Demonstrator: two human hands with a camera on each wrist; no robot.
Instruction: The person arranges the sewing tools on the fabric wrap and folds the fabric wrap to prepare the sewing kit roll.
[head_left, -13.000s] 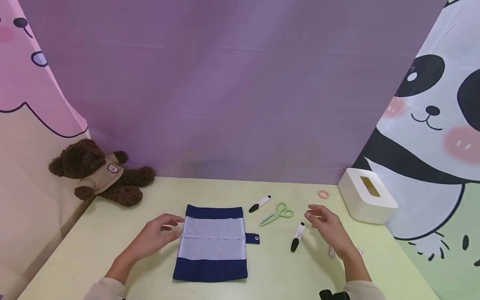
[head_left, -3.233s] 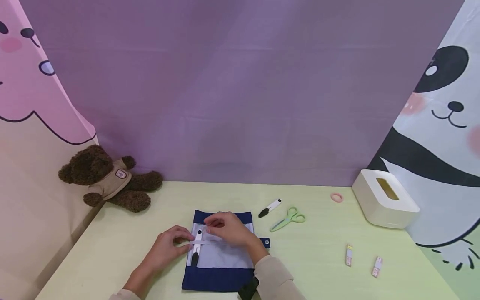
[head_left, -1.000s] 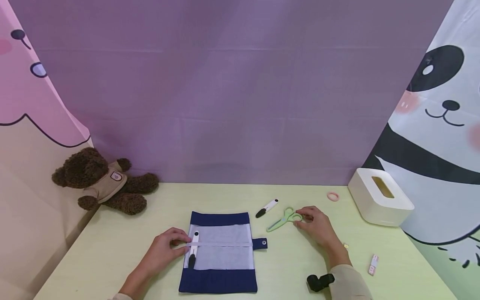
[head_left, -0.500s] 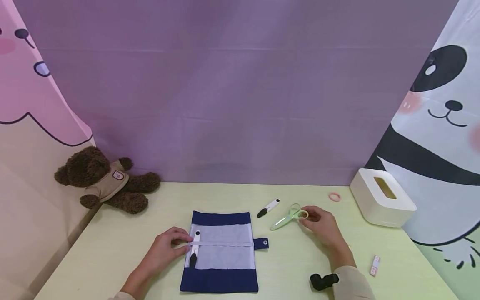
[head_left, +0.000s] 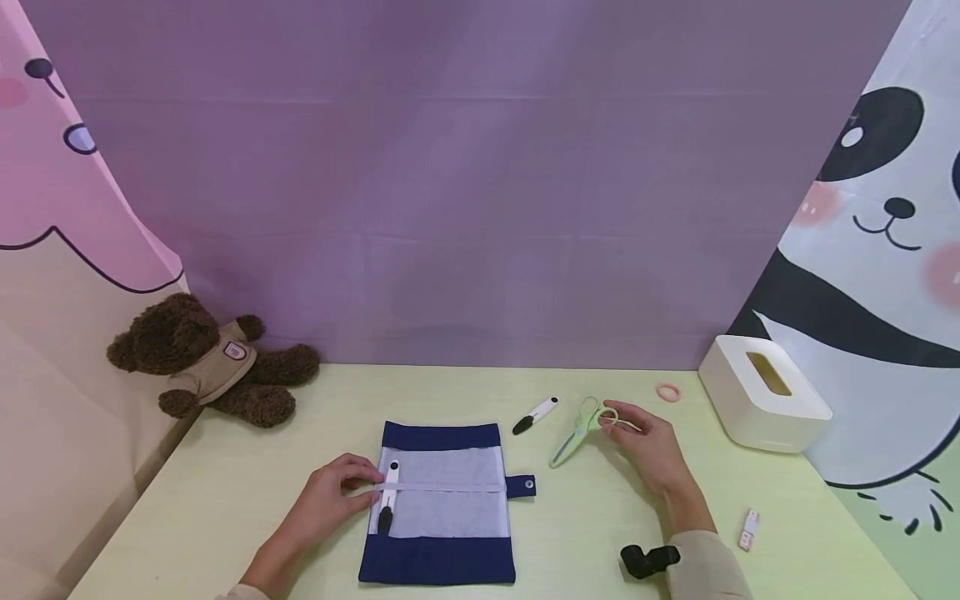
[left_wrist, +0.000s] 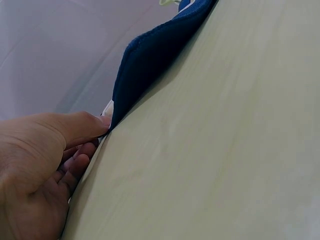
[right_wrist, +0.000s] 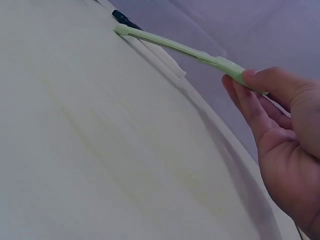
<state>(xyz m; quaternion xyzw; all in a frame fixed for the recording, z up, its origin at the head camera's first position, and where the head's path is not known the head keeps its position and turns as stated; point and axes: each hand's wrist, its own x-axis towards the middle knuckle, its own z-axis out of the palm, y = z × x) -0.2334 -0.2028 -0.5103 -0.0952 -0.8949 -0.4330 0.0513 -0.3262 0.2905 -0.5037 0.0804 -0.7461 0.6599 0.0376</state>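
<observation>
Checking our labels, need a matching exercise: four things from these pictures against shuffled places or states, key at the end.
Things:
1. Green scissors
2. Pink ring
3. Left hand
4. Brown teddy bear

Places or states:
A. Wearing a beige shirt
B. Held by the right hand
C. Pinching the edge of the cloth case
D. Lying near the white box

Pairs: 1-B, 2-D, 3-C, 4-A
</observation>
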